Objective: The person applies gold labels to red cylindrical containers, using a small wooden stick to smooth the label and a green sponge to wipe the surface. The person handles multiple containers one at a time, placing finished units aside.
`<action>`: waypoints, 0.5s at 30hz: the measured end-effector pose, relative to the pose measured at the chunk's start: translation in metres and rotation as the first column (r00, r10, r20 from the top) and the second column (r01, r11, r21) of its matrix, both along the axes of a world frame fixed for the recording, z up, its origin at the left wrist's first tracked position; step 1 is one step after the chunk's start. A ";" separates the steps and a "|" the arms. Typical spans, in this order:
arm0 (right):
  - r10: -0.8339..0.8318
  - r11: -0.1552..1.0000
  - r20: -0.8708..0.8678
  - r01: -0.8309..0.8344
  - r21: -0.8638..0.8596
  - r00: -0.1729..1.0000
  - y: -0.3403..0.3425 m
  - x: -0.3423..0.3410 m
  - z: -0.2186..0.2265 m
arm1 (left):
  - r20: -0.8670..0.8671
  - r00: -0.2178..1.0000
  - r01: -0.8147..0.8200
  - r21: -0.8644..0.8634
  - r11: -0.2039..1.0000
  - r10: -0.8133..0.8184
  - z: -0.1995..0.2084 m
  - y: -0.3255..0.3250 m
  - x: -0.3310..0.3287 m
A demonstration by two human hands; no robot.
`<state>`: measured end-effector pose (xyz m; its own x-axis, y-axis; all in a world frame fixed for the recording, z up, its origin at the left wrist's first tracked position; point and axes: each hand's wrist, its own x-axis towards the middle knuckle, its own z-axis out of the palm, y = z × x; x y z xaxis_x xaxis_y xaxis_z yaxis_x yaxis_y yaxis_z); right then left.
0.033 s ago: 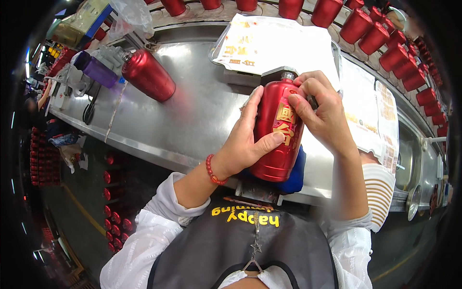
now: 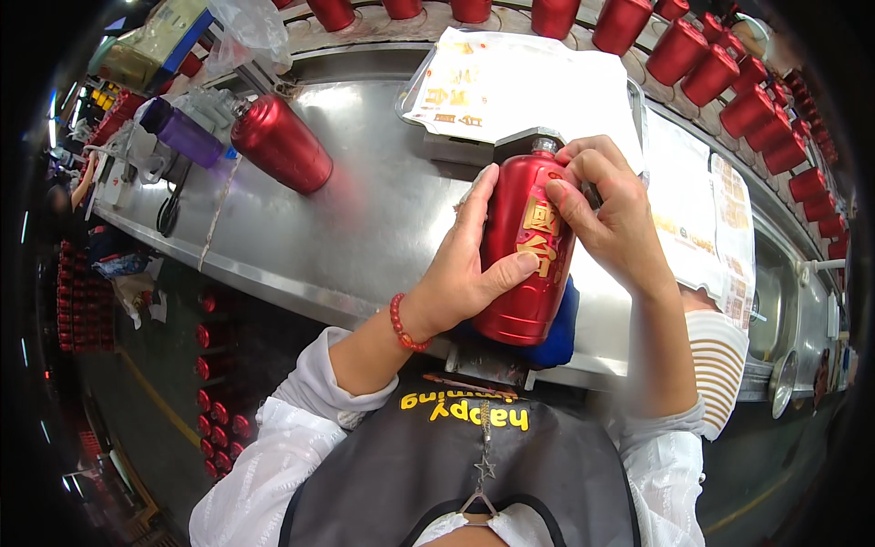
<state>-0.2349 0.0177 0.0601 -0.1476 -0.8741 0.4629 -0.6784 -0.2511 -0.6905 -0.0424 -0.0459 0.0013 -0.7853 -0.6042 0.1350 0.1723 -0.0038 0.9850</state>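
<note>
Head view: we are holding a red bottle (image 2: pixel 527 251) with both hands above the near edge of the steel worktop (image 2: pixel 374 219), its base toward us and its neck pointing away. Our left hand (image 2: pixel 467 273) is wrapping the lower body, fingers curled closed round the far side and thumb pressing across the gold lettering on the front. Our right hand (image 2: pixel 606 214) is closing on the shoulder and neck, fingertips pinching near the small clear cap. The bottle is looking glossy, deep red, rounded at the shoulder, tapering slightly to the base. We are judging it rigid and probably glazed, so smooth and slippery, fairly heavy if full, and breakable if dropped; the wide body is the safest place to grip, with the neck only for steadying. A blue pad (image 2: pixel 558 333) is showing beneath the base. Further off, a second red bottle (image 2: pixel 283 144) is lying on its side on the worktop beside a purple bottle (image 2: pixel 182 132), printed sheets (image 2: pixel 519 87) are lying beyond our hands, and a row of red bottles (image 2: pixel 729 68) is curving along the far edge.
</note>
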 end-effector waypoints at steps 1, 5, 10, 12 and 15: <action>0.001 1.000 0.004 -0.001 0.014 1.000 0.000 0.000 0.000 | 0.007 1.000 0.000 -0.013 1.000 0.000 0.000 -0.001 0.000; 0.004 0.998 0.014 -0.005 0.063 1.000 0.002 -0.001 0.004 | -0.017 1.000 0.003 0.021 1.000 -0.002 0.000 0.000 0.000; 0.019 0.997 0.042 -0.022 0.075 0.999 -0.002 -0.006 0.005 | 0.005 1.000 -0.016 -0.037 0.999 0.017 -0.004 -0.001 0.000; 0.016 0.997 0.055 -0.020 0.080 0.998 -0.003 -0.006 0.004 | 0.025 0.999 -0.020 -0.057 0.998 0.021 -0.005 -0.001 0.000; 0.002 0.996 0.052 -0.007 0.093 0.999 -0.004 -0.005 0.005 | 0.031 0.999 -0.021 -0.056 0.998 0.023 -0.004 -0.001 0.000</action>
<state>-0.2401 0.0141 0.0654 -0.1653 -0.9136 0.3714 -0.6402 -0.1871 -0.7451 -0.0422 -0.0464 -0.0024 -0.7765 -0.6135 0.1438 0.1401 0.0544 0.9886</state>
